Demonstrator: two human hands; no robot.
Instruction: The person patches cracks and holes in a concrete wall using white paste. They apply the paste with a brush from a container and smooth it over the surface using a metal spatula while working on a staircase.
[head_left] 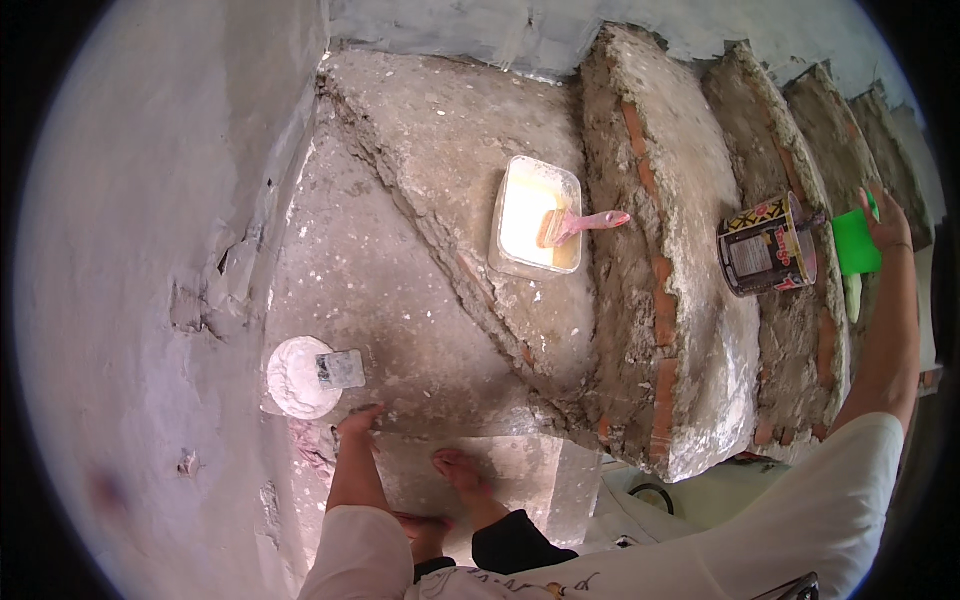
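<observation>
1. Rough concrete steps with exposed brick edges; plastered grey wall at left. Far right steps bend into the dark lens rim, poorly resolved.
2. Right hand: arm stretched out over the steps, fingers closed around the edge of a bright green plastic item. Grip pinches it; hand hides part, so its exact kind is unclear.
3. Green item sits just beside the mouth of a dark printed paint bucket; bucket's contents mostly hidden.
4. Left hand: low, near a round tub of white paste. Fingers small; cannot tell whether spread or pressed together, nor whether touching the floor.
5. Grey flat blade lies across the tub's rim; its far end is hard to distinguish.
6. White rectangular container: paintbrush leans over its right rim, bristles inside.
7. Pink cloth below the tub, partly hidden by the left forearm.
</observation>
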